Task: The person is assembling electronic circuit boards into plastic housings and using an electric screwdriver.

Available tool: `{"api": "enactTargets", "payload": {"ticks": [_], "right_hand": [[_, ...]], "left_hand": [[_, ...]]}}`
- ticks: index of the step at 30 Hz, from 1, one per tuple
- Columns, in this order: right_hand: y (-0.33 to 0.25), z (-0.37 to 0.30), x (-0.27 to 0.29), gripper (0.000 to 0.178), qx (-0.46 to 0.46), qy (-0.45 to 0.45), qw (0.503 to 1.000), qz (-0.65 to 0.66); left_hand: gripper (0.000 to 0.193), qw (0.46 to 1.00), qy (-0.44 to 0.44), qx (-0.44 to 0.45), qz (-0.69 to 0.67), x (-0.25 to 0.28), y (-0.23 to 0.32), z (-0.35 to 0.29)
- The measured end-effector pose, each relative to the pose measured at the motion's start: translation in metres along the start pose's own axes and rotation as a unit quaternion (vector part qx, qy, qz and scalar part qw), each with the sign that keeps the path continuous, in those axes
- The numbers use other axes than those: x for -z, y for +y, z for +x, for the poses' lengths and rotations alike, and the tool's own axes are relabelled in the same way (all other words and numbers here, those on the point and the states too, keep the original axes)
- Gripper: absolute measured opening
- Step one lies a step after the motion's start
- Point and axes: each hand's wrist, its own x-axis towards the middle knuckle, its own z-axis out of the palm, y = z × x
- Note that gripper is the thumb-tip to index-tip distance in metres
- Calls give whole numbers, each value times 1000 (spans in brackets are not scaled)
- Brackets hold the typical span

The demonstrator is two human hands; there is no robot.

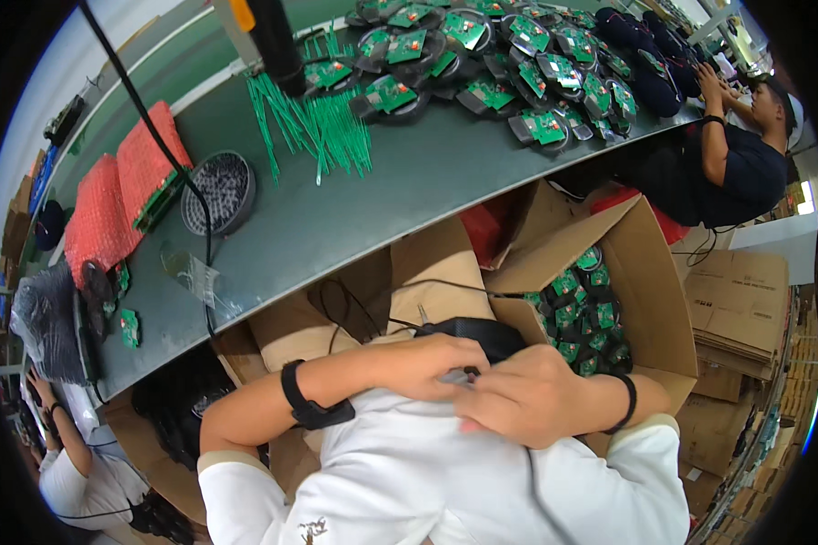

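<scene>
My left hand [424,365] and my right hand [527,397] meet in front of my white shirt, at waist height. The fingers of both are curled closed, with the fingertips together. A small dark bit [471,371] shows between them, mostly covered, and I cannot make out what it is. Just beyond the hands a black pouch [477,335] lies on my lap. A dark cord [541,495] runs down over the shirt from below my right hand.
The green table [336,236] bears many round parts with green circuit boards [463,32], green cable ties [323,132], a grey bowl [241,204] and pink bubble-wrap packs [104,204]. A cardboard box [650,272] of boards stands at right. Co-workers sit on either side.
</scene>
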Motion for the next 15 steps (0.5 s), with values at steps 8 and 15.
{"api": "enactTargets", "payload": {"ticks": [8,15], "right_hand": [[-6,42,-26,21,127,-196,971,55],[25,32,22,24,9,-258,958,125]], "left_hand": [[25,973,-28,118,196,-13,27,-14],[43,935,191,126,271,45,123,-70]]}}
